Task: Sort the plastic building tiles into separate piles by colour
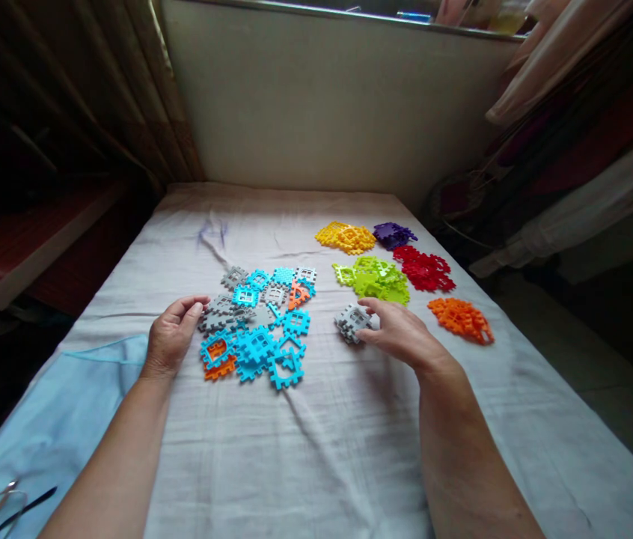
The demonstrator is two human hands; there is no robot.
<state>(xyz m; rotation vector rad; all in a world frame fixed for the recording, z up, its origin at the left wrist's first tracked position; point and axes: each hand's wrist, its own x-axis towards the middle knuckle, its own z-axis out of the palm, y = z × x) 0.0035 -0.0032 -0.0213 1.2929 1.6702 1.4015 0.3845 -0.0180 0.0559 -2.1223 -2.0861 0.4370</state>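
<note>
A mixed heap of interlocking plastic tiles lies left of centre on the sheet, with blue tiles (257,346), grey tiles (224,313) and a few orange ones (298,294). At the heap's left edge is my left hand (176,329), its fingers curled together and the thumb near the index fingertip. I see nothing between them. Right of the heap, my right hand (395,329) has its thumb and fingers around a small stack of grey tiles (352,323) that sits low over the sheet. The far fingers of this hand are partly hidden.
Separate piles of yellow (344,237), purple (395,235), red (424,268), lime green (378,279) and orange tiles (461,320) lie at the right. Blue cloth (97,389) and eyeglasses (7,509) lie at the left. A wall (328,112) stands behind the bed.
</note>
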